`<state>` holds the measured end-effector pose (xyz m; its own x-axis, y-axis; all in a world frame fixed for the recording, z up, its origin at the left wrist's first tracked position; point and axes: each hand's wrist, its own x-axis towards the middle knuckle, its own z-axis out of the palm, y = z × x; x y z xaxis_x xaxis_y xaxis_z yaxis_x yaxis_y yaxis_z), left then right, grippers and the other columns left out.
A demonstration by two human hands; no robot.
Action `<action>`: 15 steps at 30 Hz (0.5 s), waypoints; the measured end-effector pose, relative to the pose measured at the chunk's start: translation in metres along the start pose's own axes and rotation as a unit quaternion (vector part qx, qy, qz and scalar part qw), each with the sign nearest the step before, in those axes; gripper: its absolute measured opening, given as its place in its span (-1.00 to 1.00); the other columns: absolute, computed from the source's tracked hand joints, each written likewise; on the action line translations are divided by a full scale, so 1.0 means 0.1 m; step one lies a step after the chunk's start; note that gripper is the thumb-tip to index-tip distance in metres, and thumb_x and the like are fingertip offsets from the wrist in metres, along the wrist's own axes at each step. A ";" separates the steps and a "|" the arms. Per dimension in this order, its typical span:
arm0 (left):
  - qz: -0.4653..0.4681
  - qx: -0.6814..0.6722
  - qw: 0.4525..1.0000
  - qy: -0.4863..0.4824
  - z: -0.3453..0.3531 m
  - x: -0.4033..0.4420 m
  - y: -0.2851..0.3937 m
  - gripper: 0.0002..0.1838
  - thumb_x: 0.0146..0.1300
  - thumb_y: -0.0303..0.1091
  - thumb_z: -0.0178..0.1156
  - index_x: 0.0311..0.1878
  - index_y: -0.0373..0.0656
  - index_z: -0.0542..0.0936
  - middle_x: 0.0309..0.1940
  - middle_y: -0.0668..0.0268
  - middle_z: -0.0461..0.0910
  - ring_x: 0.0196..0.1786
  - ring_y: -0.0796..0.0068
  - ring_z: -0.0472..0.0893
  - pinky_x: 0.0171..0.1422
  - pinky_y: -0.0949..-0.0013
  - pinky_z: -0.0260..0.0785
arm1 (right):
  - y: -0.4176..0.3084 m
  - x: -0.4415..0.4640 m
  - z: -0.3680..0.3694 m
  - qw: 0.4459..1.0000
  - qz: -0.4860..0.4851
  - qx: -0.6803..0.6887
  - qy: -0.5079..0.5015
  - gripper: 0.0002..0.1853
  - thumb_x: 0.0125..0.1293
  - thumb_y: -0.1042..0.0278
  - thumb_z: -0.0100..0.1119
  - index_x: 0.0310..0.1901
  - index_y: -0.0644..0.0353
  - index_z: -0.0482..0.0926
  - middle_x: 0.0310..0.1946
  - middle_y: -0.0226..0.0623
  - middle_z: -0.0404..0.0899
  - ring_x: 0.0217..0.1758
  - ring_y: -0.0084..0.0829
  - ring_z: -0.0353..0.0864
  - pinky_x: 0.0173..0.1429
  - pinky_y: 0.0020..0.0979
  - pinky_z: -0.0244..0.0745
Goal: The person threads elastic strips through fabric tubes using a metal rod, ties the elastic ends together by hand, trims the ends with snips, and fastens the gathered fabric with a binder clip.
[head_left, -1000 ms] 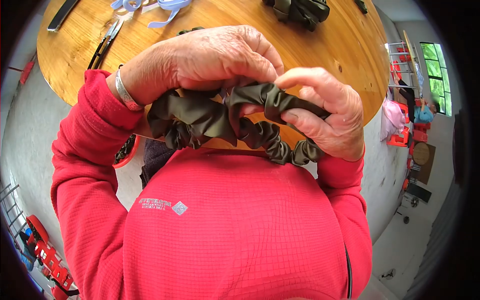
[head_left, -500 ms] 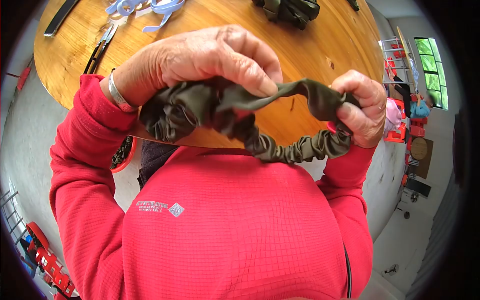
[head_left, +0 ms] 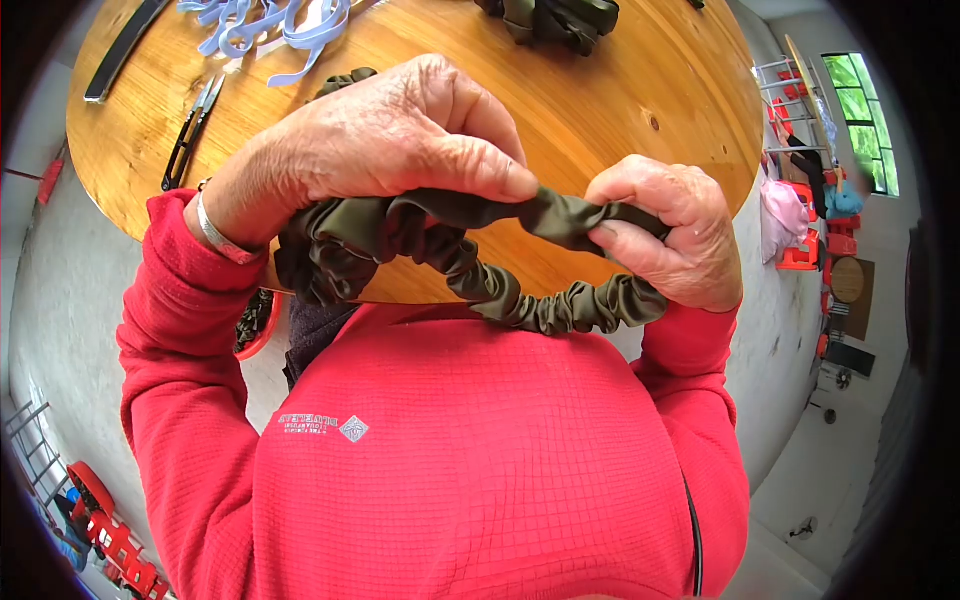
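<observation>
A gathered olive-green satin scrunchie (head_left: 560, 308) hangs as a loop between my hands, above the near edge of the table. My left hand (head_left: 415, 135) is closed, with thumb and fingers pinching the upper strip of the band. More bunched green fabric (head_left: 335, 250) lies under its palm and wrist; I cannot tell whether that is one piece or several. My right hand (head_left: 670, 230) is closed too, gripping the same strip a short way to the right, where it looks flat and slightly twisted. The lower side of the loop is ruffled and sags toward my red top.
On the round wooden table (head_left: 640, 90) lie black-handled scissors (head_left: 190, 135), light-blue ribbons (head_left: 310, 35), a dark strip (head_left: 125, 50) and a green fabric pile (head_left: 550, 20). A red tub (head_left: 262, 325) stands below the edge at left. A person (head_left: 845, 198) sits far right.
My right hand has moved left, closer to my left hand. The opening of the loop has narrowed, and the upper strip between my fingers is shorter and flatter.
</observation>
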<state>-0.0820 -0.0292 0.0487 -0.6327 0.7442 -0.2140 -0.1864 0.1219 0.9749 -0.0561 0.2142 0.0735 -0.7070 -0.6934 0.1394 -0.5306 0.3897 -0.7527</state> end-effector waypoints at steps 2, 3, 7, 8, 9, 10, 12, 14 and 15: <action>0.009 -0.006 1.000 0.016 0.01 0.00 -0.03 -0.78 0.06 -0.40 0.35 -0.26 -0.32 0.61 -0.50 0.42 0.58 -0.45 0.75 0.51 -0.36 0.64 0.36 | -0.01 0.02 0.02 1.000 -0.004 -0.007 -0.010 -0.86 0.03 0.60 0.21 -0.32 0.27 0.52 -0.55 -0.28 0.46 -0.59 -0.42 0.48 -0.48 -0.48 0.32; 0.014 -0.009 1.000 0.023 0.01 0.00 -0.04 -0.77 0.05 -0.42 0.36 -0.24 -0.32 0.61 -0.49 0.42 0.59 -0.44 0.74 0.52 -0.35 0.64 0.38 | 0.00 0.02 0.03 1.000 -0.010 -0.010 -0.011 -0.85 0.03 0.60 0.21 -0.32 0.27 0.52 -0.55 -0.27 0.45 -0.59 -0.42 0.48 -0.48 -0.47 0.32; 0.024 -0.034 0.999 0.016 0.02 -0.02 -0.03 -0.74 0.01 -0.49 0.37 -0.21 -0.33 0.60 -0.46 0.40 0.60 -0.40 0.75 0.54 -0.30 0.65 0.40 | -0.02 0.05 0.07 1.000 0.000 -0.011 -0.013 -0.84 0.05 0.59 0.20 -0.29 0.27 0.51 -0.55 -0.27 0.45 -0.56 -0.39 0.48 -0.46 -0.46 0.33; 0.030 -0.038 0.999 0.022 0.02 -0.02 -0.03 -0.74 0.01 -0.49 0.37 -0.20 -0.33 0.60 -0.46 0.40 0.61 -0.40 0.75 0.54 -0.30 0.65 0.41 | -0.05 0.04 0.06 1.000 0.018 -0.010 -0.020 -0.84 0.05 0.59 0.20 -0.29 0.26 0.50 -0.55 -0.26 0.45 -0.56 -0.38 0.48 -0.45 -0.45 0.34; 0.035 -0.042 0.998 0.028 0.02 -0.02 -0.03 -0.74 0.02 -0.50 0.36 -0.20 -0.34 0.59 -0.45 0.39 0.61 -0.40 0.75 0.54 -0.30 0.65 0.41 | -0.08 0.05 0.04 0.999 0.036 -0.009 -0.026 -0.84 0.05 0.59 0.20 -0.29 0.26 0.50 -0.55 -0.25 0.45 -0.55 -0.37 0.47 -0.44 -0.45 0.34; 0.037 -0.038 0.998 0.030 0.01 -0.03 -0.03 -0.75 0.02 -0.50 0.36 -0.20 -0.34 0.60 -0.44 0.39 0.61 -0.39 0.75 0.54 -0.30 0.65 0.40 | -0.10 0.05 0.03 0.998 0.053 -0.007 -0.032 -0.85 0.06 0.59 0.19 -0.29 0.26 0.50 -0.55 -0.25 0.45 -0.55 -0.36 0.47 -0.44 -0.45 0.35; 0.039 -0.028 0.998 0.034 -0.02 -0.04 -0.04 -0.75 0.02 -0.50 0.36 -0.21 -0.34 0.60 -0.43 0.39 0.61 -0.38 0.76 0.54 -0.30 0.65 0.40 | -0.08 0.05 0.01 0.999 0.038 -0.027 -0.026 -0.85 0.06 0.58 0.19 -0.29 0.26 0.50 -0.53 -0.23 0.46 -0.55 -0.34 0.48 -0.43 -0.44 0.36; 0.024 -0.013 0.999 0.022 -0.03 -0.04 0.01 -0.77 0.05 -0.48 0.34 -0.20 -0.33 0.60 -0.43 0.41 0.61 -0.37 0.76 0.53 -0.28 0.65 0.40 | -0.06 0.03 0.01 0.998 0.035 -0.035 -0.027 -0.85 0.07 0.58 0.19 -0.28 0.26 0.50 -0.52 -0.23 0.46 -0.54 -0.31 0.49 -0.42 -0.43 0.37; 0.017 -0.006 1.000 0.016 -0.04 -0.04 0.02 -0.78 0.07 -0.47 0.33 -0.20 -0.32 0.61 -0.42 0.42 0.61 -0.36 0.76 0.53 -0.28 0.65 0.39 | -0.06 0.02 0.01 0.998 0.039 -0.032 -0.031 -0.84 0.07 0.58 0.19 -0.28 0.26 0.50 -0.51 -0.22 0.47 -0.53 -0.30 0.50 -0.41 -0.43 0.38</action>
<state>-0.0825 -0.0344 0.0512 -0.6631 0.7258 -0.1832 -0.1738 0.0888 0.9808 -0.0544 0.2099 0.0776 -0.7183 -0.6946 0.0406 -0.5055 0.4809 -0.7164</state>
